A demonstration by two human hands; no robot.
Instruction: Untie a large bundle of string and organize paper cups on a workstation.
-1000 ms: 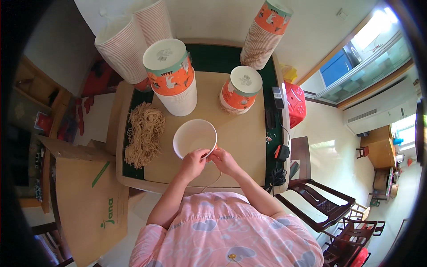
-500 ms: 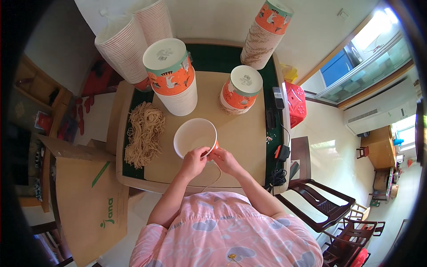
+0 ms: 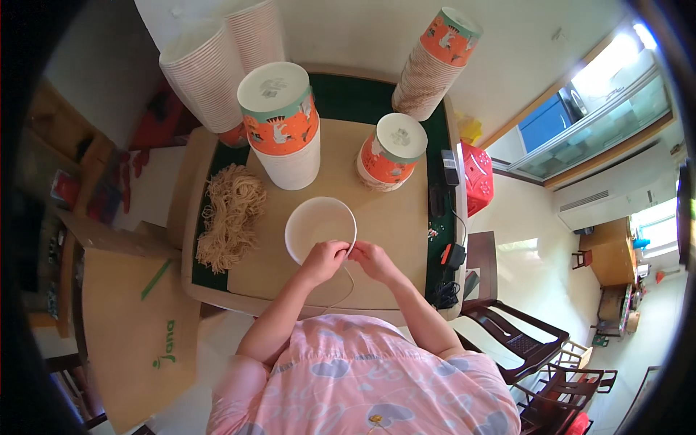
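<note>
A white-lined paper bucket point(image 3: 316, 226) is tipped toward me at the middle of the table. My left hand point(image 3: 326, 261) is closed on its near rim, thumb and fingers pinched together. Against the rim's right side, my right hand point(image 3: 373, 262) is closed in a pinch; its fingertips hide whatever is between them. A thin tan cord point(image 3: 351, 284) hangs from between my hands and curves down toward the table's front edge. Left of the bucket lies a heap of similar tan cords point(image 3: 230, 217).
Upside-down stacks of orange and green buckets stand behind: a tall one point(image 3: 281, 130), a short one point(image 3: 392, 151), another point(image 3: 437, 65) at the back right. Wrapped white stacks point(image 3: 203, 76) rise back left. A cardboard box point(image 3: 138, 319) is left; chargers point(image 3: 453, 254) line the right edge.
My right hand has shifted slightly right along the bucket's rim, and the orange side no longer shows beside my fingers. The bucket has turned a little. The whole view has shifted slightly.
</note>
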